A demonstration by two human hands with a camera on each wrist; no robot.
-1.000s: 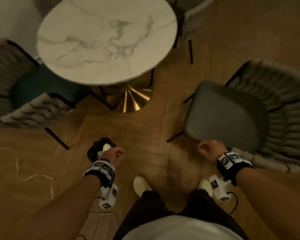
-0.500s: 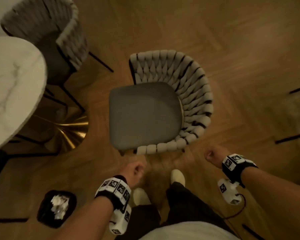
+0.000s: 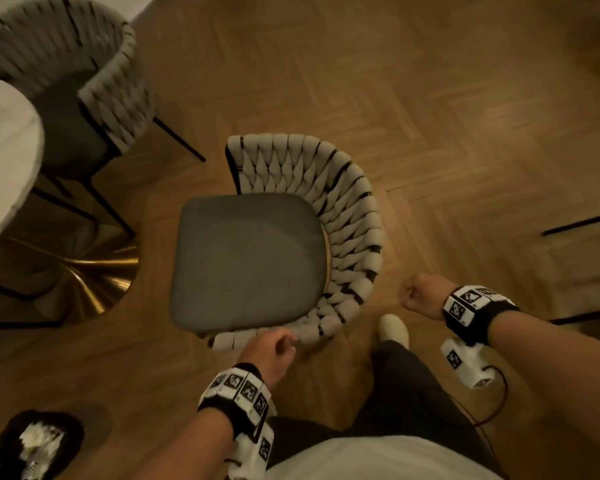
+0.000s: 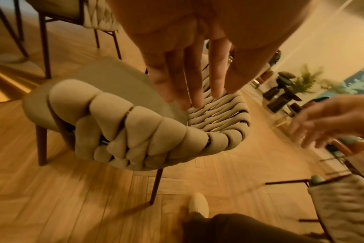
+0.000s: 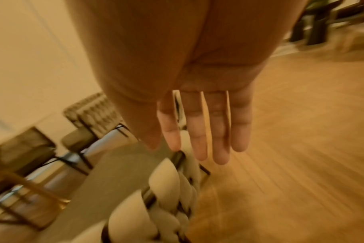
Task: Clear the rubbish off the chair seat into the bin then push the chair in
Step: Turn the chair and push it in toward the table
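Note:
The chair (image 3: 250,261) stands mid-floor with a bare grey seat and a woven cream backrest (image 3: 347,233) curving round its right and near sides. My left hand (image 3: 274,344) hovers just over the near end of that backrest (image 4: 139,129), and in the left wrist view its fingers (image 4: 189,92) are straight and hold nothing. My right hand (image 3: 418,296) hangs in the air to the right of the backrest, also empty, its fingers (image 5: 202,139) extended. The black bin (image 3: 32,445) sits on the floor at the lower left with white rubbish (image 3: 37,439) inside.
A round marble table (image 3: 4,161) on a gold base (image 3: 84,282) stands left of the chair. A second woven chair (image 3: 70,74) is at the upper left, and dark legs of other furniture (image 3: 582,223) show at the right. My feet (image 3: 394,329) are just behind the chair.
A second ago my left hand was over the bin. I have since turned to the chair, the bin has dropped to my lower left, and my left hand has reached the backrest.

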